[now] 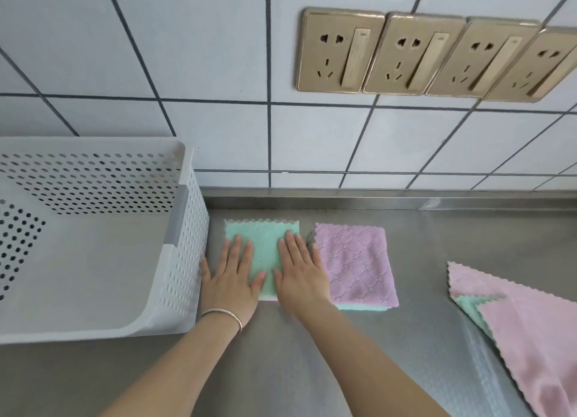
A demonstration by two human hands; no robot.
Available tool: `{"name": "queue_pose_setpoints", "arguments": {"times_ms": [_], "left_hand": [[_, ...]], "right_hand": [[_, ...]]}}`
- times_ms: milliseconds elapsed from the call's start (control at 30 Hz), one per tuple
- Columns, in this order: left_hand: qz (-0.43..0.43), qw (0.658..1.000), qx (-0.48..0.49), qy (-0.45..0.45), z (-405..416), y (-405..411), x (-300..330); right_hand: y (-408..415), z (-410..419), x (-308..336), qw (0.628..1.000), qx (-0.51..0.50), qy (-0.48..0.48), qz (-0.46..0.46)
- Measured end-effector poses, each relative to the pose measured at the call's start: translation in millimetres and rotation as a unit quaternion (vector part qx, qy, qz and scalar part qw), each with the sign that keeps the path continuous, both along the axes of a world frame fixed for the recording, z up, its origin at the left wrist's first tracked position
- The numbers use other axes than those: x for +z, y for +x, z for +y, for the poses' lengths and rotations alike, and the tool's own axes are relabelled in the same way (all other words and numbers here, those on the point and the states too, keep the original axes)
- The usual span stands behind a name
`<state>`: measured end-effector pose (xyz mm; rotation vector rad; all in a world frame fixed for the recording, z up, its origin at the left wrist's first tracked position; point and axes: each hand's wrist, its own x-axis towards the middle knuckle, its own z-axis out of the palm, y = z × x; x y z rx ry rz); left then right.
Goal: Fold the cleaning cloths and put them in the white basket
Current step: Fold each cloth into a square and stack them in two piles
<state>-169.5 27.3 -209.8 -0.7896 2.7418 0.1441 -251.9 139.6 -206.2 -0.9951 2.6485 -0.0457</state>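
Note:
A folded cloth, green side up [265, 244], lies on the steel counter just right of the white basket [187, 229]. My left hand [232, 279] and my right hand [301, 273] both press flat on it with straight fingers, side by side. Touching its right edge lies a second folded cloth, pink side up [356, 266], with a green layer showing along its near edge. The basket holds nothing that I can see.
Unfolded pink and green cloths [524, 332] lie spread at the counter's right, running out of view. A tiled wall with a row of gold sockets [415, 54] rises behind the steel counter [343, 369]. A bracelet sits on my left wrist.

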Motion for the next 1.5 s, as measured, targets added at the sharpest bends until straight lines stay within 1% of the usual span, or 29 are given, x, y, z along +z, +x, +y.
{"name": "queue_pose_setpoints", "arguments": {"times_ms": [67, 100, 133, 167, 200, 233, 267, 300, 367, 400, 467, 567, 633, 733, 800, 867, 900, 967, 1000, 1033, 1100, 1167, 1267, 1333, 1400, 1467, 1500], "left_hand": [[-0.026, 0.999, 0.000, 0.018, -5, -1, 8], [-0.030, 0.999, 0.003, 0.018, -4, -3, 13], [-0.017, 1.000, 0.010, 0.016, -1, -3, 20], [0.019, 1.000, 0.014, 0.021, 5, -4, 28], [0.071, 0.997, 0.010, 0.024, 14, -6, 32], [0.124, 0.992, -0.008, 0.015, 25, -9, 37], [0.172, 0.985, -0.033, 0.004, 36, -10, 40], [0.218, 0.974, -0.065, -0.009, 48, -12, 42], [0.270, 0.952, -0.142, -0.002, 84, -18, 47], [0.285, 0.942, -0.176, 0.007, 104, -20, 49], [0.307, 0.924, -0.228, 0.032, 138, -23, 46], [0.313, 0.910, -0.265, 0.059, 176, -25, 35], [0.305, 0.907, -0.283, 0.067, 192, -26, 29], [0.305, 0.904, -0.293, 0.056, 201, -28, 28], [0.312, 0.903, -0.292, 0.041, 200, -31, 28], [0.302, 0.908, -0.290, 0.039, 200, -33, 29], [0.294, 0.911, -0.286, 0.044, 202, -36, 30], [0.273, 0.916, -0.283, 0.074, 208, -39, 35], [0.263, 0.918, -0.281, 0.097, 213, -41, 40], [0.256, 0.917, -0.281, 0.119, 218, -44, 44], [0.240, 0.912, -0.294, 0.154, 229, -45, 56], [0.236, 0.902, -0.319, 0.168, 240, -43, 70], [0.226, 0.890, -0.306, 0.250, 252, -42, 93], [0.222, 0.884, -0.304, 0.276, 252, -33, 110], [0.191, 0.883, -0.302, 0.303, 245, -18, 123], [0.137, 0.884, -0.254, 0.367, 232, 3, 131], [0.125, 0.883, -0.237, 0.385, 223, 13, 131]], "right_hand": [[-3, -7, 9, 0.999, 0.019, -0.018, -0.037], [-4, -3, 17, 0.997, 0.016, -0.046, -0.052], [-3, 6, 23, 0.994, 0.009, -0.100, -0.040], [-3, 21, 27, 0.984, -0.019, -0.177, 0.003], [-2, 41, 30, 0.963, -0.061, -0.258, 0.054], [0, 70, 30, 0.934, -0.107, -0.323, 0.112], [3, 101, 28, 0.910, -0.155, -0.354, 0.149], [4, 136, 22, 0.900, -0.207, -0.343, 0.174], [3, 213, 9, 0.893, -0.317, -0.251, 0.197], [1, 245, 1, 0.889, -0.365, -0.205, 0.188], [-6, 291, -10, 0.877, -0.438, -0.148, 0.129], [-21, 316, -12, 0.872, -0.474, -0.088, 0.086], [-38, 321, -13, 0.880, -0.465, -0.058, 0.084], [-55, 322, -12, 0.892, -0.442, -0.041, 0.088], [-66, 325, -16, 0.887, -0.448, -0.070, 0.084], [-67, 327, -9, 0.889, -0.445, -0.085, 0.069], [-68, 328, -4, 0.879, -0.459, -0.114, 0.063], [-67, 332, 1, 0.838, -0.511, -0.186, 0.055], [-63, 332, 5, 0.825, -0.511, -0.240, 0.034], [-56, 332, 13, 0.824, -0.487, -0.288, 0.006], [-39, 330, 35, 0.847, -0.410, -0.336, -0.043], [-23, 325, 57, 0.872, -0.333, -0.346, -0.092], [0, 313, 92, 0.902, -0.235, -0.338, -0.127], [18, 303, 117, 0.904, -0.196, -0.348, -0.153], [31, 294, 139, 0.895, -0.173, -0.375, -0.172], [44, 284, 160, 0.883, -0.159, -0.405, -0.178], [50, 278, 168, 0.877, -0.153, -0.420, -0.177]]}}
